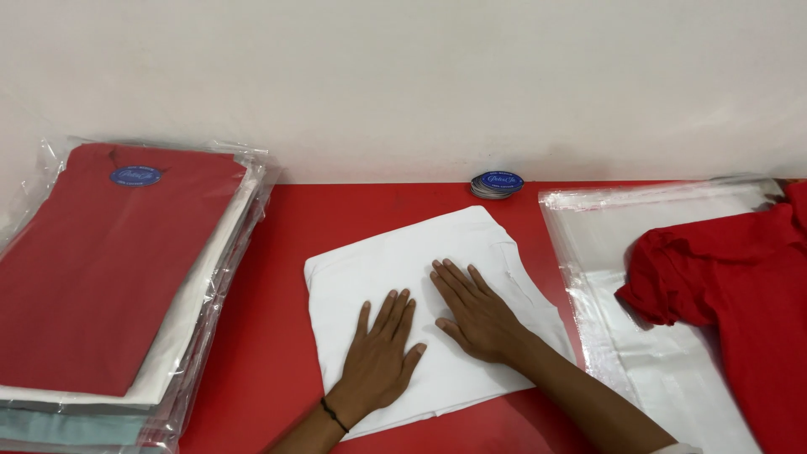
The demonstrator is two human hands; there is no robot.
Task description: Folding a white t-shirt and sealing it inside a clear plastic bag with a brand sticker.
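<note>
A folded white garment (403,252) lies in the middle of the red table (277,336). My left hand (378,357) rests flat on its near half, fingers spread, with a thin dark band at the wrist. Beside it, my right hand (475,311) presses flat on the garment's right half, fingers apart and pointing up and left. Neither hand holds anything.
At the left stands a stack of bagged folded shirts (109,277), a red one on top with a blue oval sticker. A pile of blue oval stickers (497,184) sits by the white wall. At the right lie clear plastic bags (639,252) and an unfolded red shirt (740,286).
</note>
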